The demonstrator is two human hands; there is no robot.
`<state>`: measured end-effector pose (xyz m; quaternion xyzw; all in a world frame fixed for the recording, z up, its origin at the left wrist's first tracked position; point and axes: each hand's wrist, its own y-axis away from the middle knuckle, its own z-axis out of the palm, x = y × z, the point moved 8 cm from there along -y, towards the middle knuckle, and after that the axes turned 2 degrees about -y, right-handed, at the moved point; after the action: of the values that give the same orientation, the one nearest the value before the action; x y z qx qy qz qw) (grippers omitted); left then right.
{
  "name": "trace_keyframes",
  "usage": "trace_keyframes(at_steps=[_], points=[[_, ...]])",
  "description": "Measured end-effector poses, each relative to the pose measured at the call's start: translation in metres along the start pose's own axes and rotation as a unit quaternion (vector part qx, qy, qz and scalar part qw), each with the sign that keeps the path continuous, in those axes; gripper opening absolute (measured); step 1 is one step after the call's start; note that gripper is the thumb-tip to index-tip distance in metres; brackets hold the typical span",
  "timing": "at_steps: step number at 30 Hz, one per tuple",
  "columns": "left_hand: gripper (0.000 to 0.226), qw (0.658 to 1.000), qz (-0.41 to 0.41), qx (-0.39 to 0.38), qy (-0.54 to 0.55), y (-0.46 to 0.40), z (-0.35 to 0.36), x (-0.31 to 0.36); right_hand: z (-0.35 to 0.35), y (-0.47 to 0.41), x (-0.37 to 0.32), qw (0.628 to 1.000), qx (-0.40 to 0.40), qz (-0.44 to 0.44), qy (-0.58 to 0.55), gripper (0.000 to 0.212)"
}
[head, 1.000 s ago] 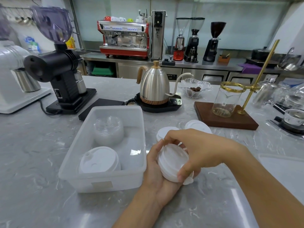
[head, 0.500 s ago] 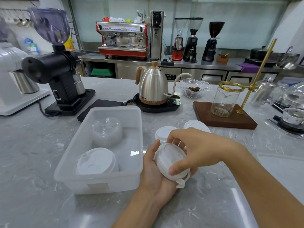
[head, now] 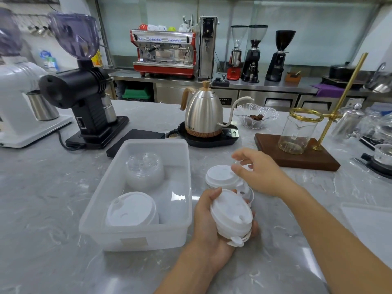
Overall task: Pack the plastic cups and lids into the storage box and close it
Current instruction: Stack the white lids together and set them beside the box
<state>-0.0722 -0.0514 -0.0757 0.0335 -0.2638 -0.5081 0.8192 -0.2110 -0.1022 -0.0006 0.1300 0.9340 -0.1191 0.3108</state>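
Left hand (head: pixel 209 228) cups a stack of white lids (head: pixel 232 219) just right of the open storage box (head: pixel 118 234). Right hand (head: pixel 261 172), fingers loosely spread and empty, hovers over more loose lids (head: pixel 220 177) on the surface (head: pixel 42 187). Clear lids (head: pixel 144 170) and white lids lie inside the box.

The table (head: pixel 53 198) is glossy grey marble, the box (head: pixel 146 236) frosted plastic, the lids (head: pixel 231 217) matt white plastic, the kettle (head: pixel 202 118) brushed metal on a wood-look base.
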Motion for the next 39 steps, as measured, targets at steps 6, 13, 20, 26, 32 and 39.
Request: trace_keyframes(at_steps=[6, 13, 20, 26, 32, 39], points=[[0.066, 1.0, 0.001, 0.019, -0.015, 0.0, -0.002, -0.002, 0.032, -0.008, 0.0, 0.997, -0.054, 0.039, 0.037, 0.067], [0.066, 1.0, 0.003, 0.02, -0.02, -0.001, -0.001, -0.001, 0.036, -0.013, 0.008, 0.998, -0.041, 0.033, 0.032, 0.073], [0.042, 0.999, 0.034, 0.011, -0.031, 0.002, 0.004, 0.003, -0.023, 0.0, -0.025, 0.997, 0.05, -0.016, -0.049, 0.061], [0.04, 0.997, 0.076, 0.02, -0.016, 0.004, 0.004, 0.011, -0.054, 0.033, -0.063, 0.994, -0.086, -0.055, -0.038, 0.058], [0.052, 0.995, 0.101, 0.003, -0.008, 0.006, 0.013, 0.015, -0.033, 0.052, -0.075, 0.974, -0.201, -0.077, 0.066, 0.061], [0.079, 0.998, 0.059, -0.002, -0.027, 0.004, 0.01, 0.01, -0.015, 0.058, -0.071, 0.96, -0.242, -0.061, 0.129, 0.059]])
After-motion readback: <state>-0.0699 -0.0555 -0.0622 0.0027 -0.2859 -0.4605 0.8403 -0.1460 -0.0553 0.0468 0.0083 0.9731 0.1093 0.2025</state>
